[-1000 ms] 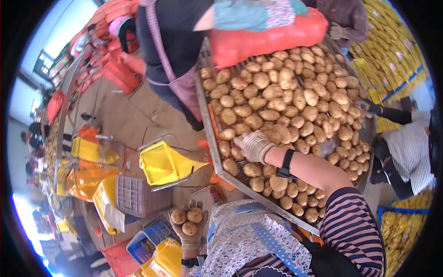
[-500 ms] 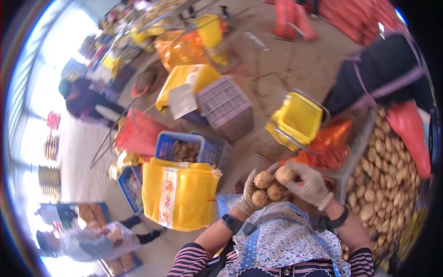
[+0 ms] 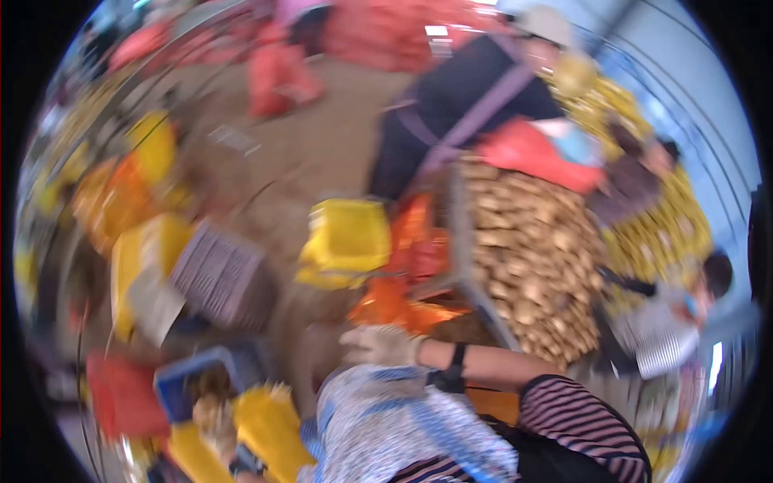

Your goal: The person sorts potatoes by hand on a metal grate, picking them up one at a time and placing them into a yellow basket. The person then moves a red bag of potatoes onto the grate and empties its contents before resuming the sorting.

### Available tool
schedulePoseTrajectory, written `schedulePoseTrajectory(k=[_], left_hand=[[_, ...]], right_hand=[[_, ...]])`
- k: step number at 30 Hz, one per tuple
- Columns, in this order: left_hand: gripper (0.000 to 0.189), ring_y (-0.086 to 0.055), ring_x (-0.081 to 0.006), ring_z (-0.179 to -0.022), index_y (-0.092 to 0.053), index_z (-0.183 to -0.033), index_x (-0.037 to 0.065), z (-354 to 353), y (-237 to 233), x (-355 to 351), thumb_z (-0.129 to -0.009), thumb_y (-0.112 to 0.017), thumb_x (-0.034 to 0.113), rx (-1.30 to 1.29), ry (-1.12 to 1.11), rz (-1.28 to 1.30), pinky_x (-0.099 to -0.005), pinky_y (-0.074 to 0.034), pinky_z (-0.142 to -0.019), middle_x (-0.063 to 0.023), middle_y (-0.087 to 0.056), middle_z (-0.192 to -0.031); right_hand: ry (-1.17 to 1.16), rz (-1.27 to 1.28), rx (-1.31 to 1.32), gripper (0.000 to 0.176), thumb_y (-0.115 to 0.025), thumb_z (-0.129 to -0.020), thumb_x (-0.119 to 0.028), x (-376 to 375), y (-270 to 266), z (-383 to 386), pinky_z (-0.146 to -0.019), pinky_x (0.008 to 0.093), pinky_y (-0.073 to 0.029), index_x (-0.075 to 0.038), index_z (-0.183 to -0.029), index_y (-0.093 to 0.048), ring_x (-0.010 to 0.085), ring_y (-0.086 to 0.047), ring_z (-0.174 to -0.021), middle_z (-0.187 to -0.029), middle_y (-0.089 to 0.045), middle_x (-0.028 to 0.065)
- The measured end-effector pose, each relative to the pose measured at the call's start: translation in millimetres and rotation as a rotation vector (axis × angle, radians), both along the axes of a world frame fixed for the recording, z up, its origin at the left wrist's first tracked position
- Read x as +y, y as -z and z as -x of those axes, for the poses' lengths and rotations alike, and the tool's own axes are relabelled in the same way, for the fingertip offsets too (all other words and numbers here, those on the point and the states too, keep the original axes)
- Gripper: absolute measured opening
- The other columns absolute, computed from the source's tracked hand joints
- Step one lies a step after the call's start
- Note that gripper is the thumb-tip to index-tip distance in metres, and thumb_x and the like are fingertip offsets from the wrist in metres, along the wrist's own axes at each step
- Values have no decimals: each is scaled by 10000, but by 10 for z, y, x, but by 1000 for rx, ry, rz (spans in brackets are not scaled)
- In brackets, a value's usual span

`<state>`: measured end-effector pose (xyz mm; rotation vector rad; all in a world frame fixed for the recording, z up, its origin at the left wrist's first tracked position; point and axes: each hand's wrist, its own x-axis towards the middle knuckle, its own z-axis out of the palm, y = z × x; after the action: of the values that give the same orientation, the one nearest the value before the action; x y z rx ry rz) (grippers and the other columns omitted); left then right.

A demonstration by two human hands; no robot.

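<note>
My gloved left hand (image 3: 216,425) reaches down at the lower left, between folds of a yellow mesh bag (image 3: 274,431) and over the near edge of a blue crate (image 3: 179,378). Brown potatoes (image 3: 212,381) show inside the crate, just beyond the fingers. Blur smears this hand, and I cannot tell whether potatoes are still in it. In front of my patterned apron (image 3: 378,410), my gloved right hand (image 3: 380,346) points left with its fingers extended and no potato visible in it. Orange plastic sacking (image 3: 386,306) lies just past it.
A big heap of potatoes (image 3: 531,266) fills a bin with a grey edge (image 3: 467,249) on the right. A yellow basket (image 3: 346,237) stands ahead. An upturned lilac crate (image 3: 219,270) is left. One person (image 3: 475,105) bends by the bin; others (image 3: 660,322) are farther right.
My view has swung right, bringing more of the potato heap in. My hands, together around several potatoes before, are now apart: the left over the blue crate, the right by the apron without its potato.
</note>
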<state>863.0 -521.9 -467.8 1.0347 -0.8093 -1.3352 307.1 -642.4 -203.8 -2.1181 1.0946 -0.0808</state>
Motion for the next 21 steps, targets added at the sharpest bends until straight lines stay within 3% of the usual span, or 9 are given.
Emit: schedulePoseTrajectory(k=[1, 4, 7, 8, 10, 14, 17, 19, 21], left_hand=[[409, -628, -267, -1014, -557, -1214, 86, -224, 317, -28, -927, -584, 376, -468, -62, -139, -394, -539, -827, -55, -653, -1187], [352, -621, -255, -1025, -581, -1179, 108, 394, 115, -499, -934, -570, 361, 330, -316, -690, -398, -508, -869, -41, -655, -1169], [300, -614, -243, -1035, -604, -1144, 131, 1172, 197, -907, -941, -557, 347, 474, -198, -779, -402, -477, -911, -27, -658, -1151], [284, -611, -239, -1039, -612, -1132, 139, 1477, 178, -1013, -943, -553, 342, 483, -143, -802, -403, -467, -925, -22, -659, -1145], [255, -606, -231, -1046, -628, -1109, 154, 2176, 105, -1219, -948, -544, 332, 523, 5, -816, -406, -446, -954, -13, -661, -1132], [213, -597, -215, -1060, -659, -1063, 184, 3598, -301, -1627, -957, -526, 312, 534, 395, -750, -411, -404, -1010, 7, -665, -1108], [271, -585, -254, -1088, -663, -1154, 173, 4607, -790, -1876, -998, -519, 341, 259, 616, -380, -437, -453, -992, -26, -668, -1114], [288, -605, -277, -1039, -654, -1190, 137, 5410, -1713, -2029, -982, -563, 314, 414, 353, -813, -455, -508, -914, -46, -670, -1130], [280, -610, -274, -1009, -655, -1180, 131, 5779, -2039, -2124, -974, -580, 305, 382, 372, -830, -455, -511, -905, -56, -671, -1129]], right_hand=[[175, 10, 27, 356, -583, -971, -344, 49, 97, 230, -980, 409, -480, -89, -1213, -642, 343, -611, -1122, -1241, -619, 160], [508, -28, 30, 409, -636, -937, -374, 218, -95, 985, -959, 418, -488, -90, -1232, -638, 351, -615, -1119, -1203, -643, 157], [778, 116, 97, 393, -650, -929, -324, 365, -51, 1794, -948, 394, -499, -99, -1250, -637, 324, -635, -1104, -1170, -662, 160], [842, 208, -81, 301, -650, -905, -298, 391, 133, 2122, -882, 426, -511, -95, -1126, -667, 334, -652, -1015, -1099, -683, 129], [1022, 265, 171, 271, -643, -885, -243, 479, 76, 2599, -857, 432, -503, -94, -1111, -661, 341, -633, -993, -1107, -661, 132], [883, 558, 595, 400, -663, -820, -260, 421, 358, 3544, -954, 505, -426, -116, -1191, -619, 309, -575, -1125, -1237, -619, 112], [642, 514, 796, 465, -667, -816, -294, 263, 395, 4011, -1062, 564, -353, -173, -1259, -597, 292, -539, -1221, -1303, -592, 89], [366, 614, 895, 492, -661, -843, -321, 245, 447, 4418, -1116, 581, -313, -225, -1317, -569, 287, -517, -1272, -1322, -590, 76], [375, 615, 871, 496, -659, -871, -343, 261, 350, 4852, -1143, 584, -289, -253, -1345, -547, 285, -508, -1291, -1333, -589, 64]])
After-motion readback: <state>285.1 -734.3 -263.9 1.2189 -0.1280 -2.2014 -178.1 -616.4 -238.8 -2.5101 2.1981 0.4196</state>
